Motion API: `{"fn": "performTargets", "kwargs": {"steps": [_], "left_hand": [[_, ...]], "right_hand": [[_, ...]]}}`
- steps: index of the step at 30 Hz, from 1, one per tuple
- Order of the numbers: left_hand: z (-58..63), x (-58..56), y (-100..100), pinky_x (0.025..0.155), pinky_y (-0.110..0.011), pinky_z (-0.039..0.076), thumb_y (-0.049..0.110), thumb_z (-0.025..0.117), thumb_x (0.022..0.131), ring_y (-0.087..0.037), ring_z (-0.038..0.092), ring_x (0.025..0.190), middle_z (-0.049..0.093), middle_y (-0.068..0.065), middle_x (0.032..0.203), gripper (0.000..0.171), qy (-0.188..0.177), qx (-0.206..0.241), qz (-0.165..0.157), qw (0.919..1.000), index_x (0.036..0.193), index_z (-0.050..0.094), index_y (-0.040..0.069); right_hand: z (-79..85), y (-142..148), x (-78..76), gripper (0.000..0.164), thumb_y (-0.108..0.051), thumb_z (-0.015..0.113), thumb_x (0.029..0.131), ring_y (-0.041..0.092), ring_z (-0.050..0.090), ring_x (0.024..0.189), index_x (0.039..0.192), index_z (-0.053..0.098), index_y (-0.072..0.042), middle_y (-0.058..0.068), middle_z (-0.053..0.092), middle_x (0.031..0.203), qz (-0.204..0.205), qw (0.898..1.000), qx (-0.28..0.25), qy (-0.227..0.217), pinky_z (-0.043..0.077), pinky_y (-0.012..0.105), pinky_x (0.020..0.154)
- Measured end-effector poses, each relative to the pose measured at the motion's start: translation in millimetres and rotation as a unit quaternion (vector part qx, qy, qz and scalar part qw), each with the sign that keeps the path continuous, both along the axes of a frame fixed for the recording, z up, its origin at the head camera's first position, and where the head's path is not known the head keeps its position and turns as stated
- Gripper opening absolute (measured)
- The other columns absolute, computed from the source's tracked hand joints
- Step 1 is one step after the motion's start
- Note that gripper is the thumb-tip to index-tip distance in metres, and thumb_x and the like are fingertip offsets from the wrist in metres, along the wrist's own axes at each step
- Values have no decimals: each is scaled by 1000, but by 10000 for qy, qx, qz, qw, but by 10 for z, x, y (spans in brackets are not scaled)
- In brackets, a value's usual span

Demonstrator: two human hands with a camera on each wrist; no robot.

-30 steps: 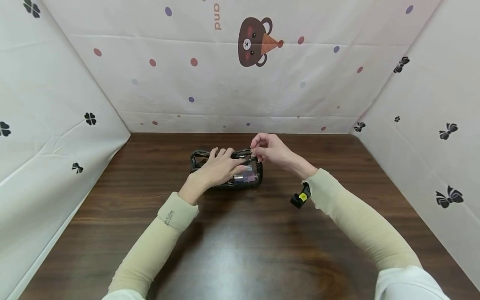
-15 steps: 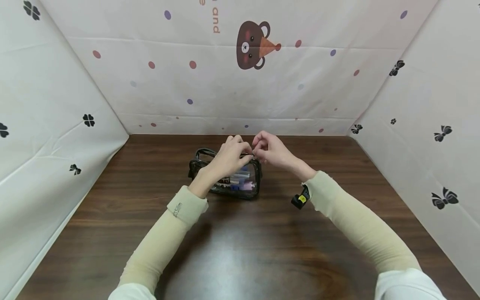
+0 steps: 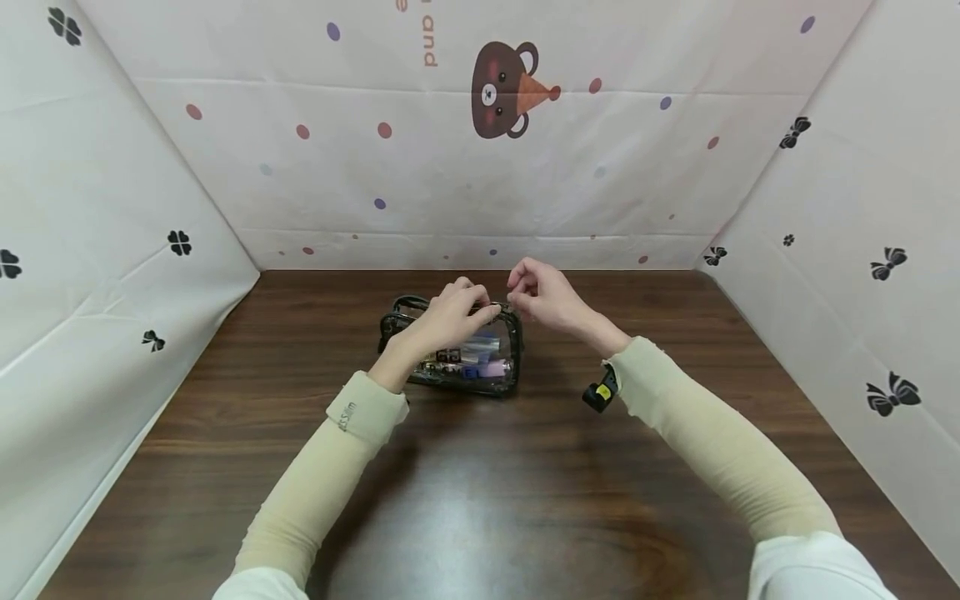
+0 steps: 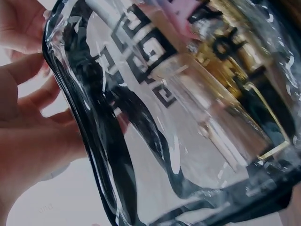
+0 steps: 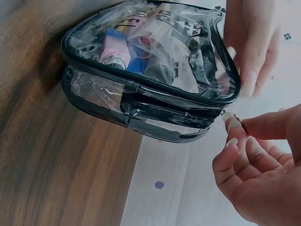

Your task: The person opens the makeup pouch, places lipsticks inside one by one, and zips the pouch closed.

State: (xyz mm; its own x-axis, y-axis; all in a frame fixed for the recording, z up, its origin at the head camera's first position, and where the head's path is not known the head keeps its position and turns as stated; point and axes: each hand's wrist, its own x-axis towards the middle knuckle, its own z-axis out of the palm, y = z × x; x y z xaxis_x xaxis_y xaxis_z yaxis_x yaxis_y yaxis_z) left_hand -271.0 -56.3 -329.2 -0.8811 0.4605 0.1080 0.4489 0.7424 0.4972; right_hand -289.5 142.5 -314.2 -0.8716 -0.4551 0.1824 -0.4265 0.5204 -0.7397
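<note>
A clear pouch with black trim (image 3: 480, 390) stands on the table, holding several cosmetics. Inside, a pink tube (image 5: 114, 51) and a gold-coloured item (image 4: 221, 70) show through the plastic. Along the top edge, my left hand (image 3: 450, 318) holds the pouch, fingers over the far side and thumb toward the right corner. In the left wrist view that hand's fingers lie partly behind the black rim. My right hand (image 3: 551, 298) pinches a small zipper pull (image 5: 240, 123) between thumb and forefinger at the pouch's upper right corner.
The dark wooden table (image 3: 480, 500) meets a white patterned backdrop (image 3: 360, 167) just behind the pouch. White side walls (image 3: 847, 317) flank it. A black strap device with a yellow mark (image 3: 600, 395) hangs at my right wrist.
The pouch has tipped up so its front face shows more. My left hand has moved from across its front to the top edge near the right corner. My right hand has barely shifted.
</note>
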Motion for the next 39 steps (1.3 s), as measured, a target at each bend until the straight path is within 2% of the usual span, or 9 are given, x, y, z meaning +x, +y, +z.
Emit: {"fn": "performTargets", "kwargs": {"steps": [7,12,18,23,27,30,33,36,39], "left_hand": [[-67,8,-14,104,-60,26,40,60,94,-26,39,95,44,-6,102,31,-173,-686,-92,9975,93,45,13],[-93,39,-9,99,-56,29,30,67,91,-27,37,101,42,-5,107,25,14,-702,-195,9973,93,46,16],[-154,55,-13,98,-55,32,25,67,91,-25,37,101,42,-5,104,21,772,-506,-273,9954,91,48,17],[-181,69,9,94,-51,35,27,68,90,-25,36,100,42,-5,104,21,1251,-550,-313,9901,91,50,18],[-144,79,12,90,-47,34,38,63,93,-24,36,101,43,-4,106,24,1075,-449,-342,9926,88,51,18],[-94,70,22,89,-46,34,42,51,99,-23,37,103,46,-4,110,25,907,-351,-356,9946,92,55,18],[-46,43,38,86,-44,38,32,45,103,-24,41,104,49,-5,111,20,846,-246,-485,9949,99,57,17],[25,-3,58,87,-42,40,19,49,101,-25,44,103,51,-6,109,10,761,-110,-787,9939,106,57,16],[103,-55,79,94,-42,41,10,51,99,-25,46,108,52,-7,114,19,493,-121,-1163,9919,115,61,17]], "right_hand": [[-30,-29,-34,11,-5,57,94,20,59,62,102,54,2,18,66,85,-153,9996,68,228,47,27,57],[-63,28,-35,8,-9,57,96,28,58,63,101,56,-3,19,67,88,-257,9997,38,10,49,33,56],[-161,147,-42,12,-4,55,95,28,58,63,104,58,3,22,63,90,-224,9986,-89,-467,51,32,54],[-254,215,-62,29,6,49,92,33,62,74,119,59,3,24,62,104,426,9939,204,-1001,55,41,60],[-329,247,-88,30,6,52,93,42,64,81,122,57,3,25,62,106,1043,9850,150,-1366,57,48,68],[-376,267,-100,25,2,57,94,42,65,81,118,58,2,25,63,103,1105,9838,87,-1411,56,51,71],[-424,283,-109,23,-2,59,94,40,66,80,116,60,1,25,65,100,1032,9860,90,-1307,56,52,71],[-439,293,-111,23,-2,59,94,40,66,78,116,60,3,26,66,99,1042,9879,83,-1148,55,53,71],[-423,291,-92,23,0,59,93,42,67,78,115,60,5,27,66,98,1035,9885,61,-1099,55,53,71]]}}
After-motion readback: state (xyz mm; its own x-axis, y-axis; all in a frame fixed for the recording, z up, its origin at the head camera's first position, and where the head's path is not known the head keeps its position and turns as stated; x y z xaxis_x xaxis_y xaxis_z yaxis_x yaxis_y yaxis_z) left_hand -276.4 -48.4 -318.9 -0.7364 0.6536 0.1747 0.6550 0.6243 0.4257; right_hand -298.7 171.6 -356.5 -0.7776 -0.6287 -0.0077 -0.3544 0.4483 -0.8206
